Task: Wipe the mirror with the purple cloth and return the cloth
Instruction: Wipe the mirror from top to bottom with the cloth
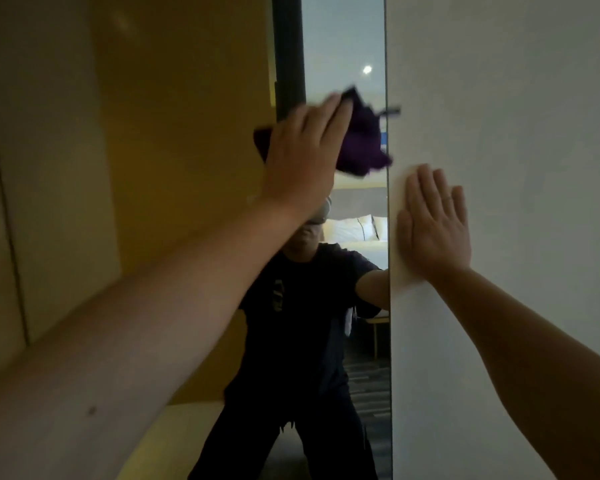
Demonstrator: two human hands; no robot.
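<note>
A tall mirror point(347, 50) fills the left and middle of the head view, and its right edge meets a white wall. My left hand point(302, 157) presses the crumpled purple cloth point(362, 143) flat against the glass at about head height, near the mirror's right edge. The cloth sticks out to the right of my fingers and is blurred. My right hand point(433, 223) lies flat on the white wall just right of the mirror's edge, with its fingers spread and nothing in it.
The white wall point(506, 133) takes up the right side. The mirror reflects a person in dark clothes, a yellowish wall panel point(174, 133), a dark vertical post point(290, 53), and a bed with white pillows point(355, 228) behind.
</note>
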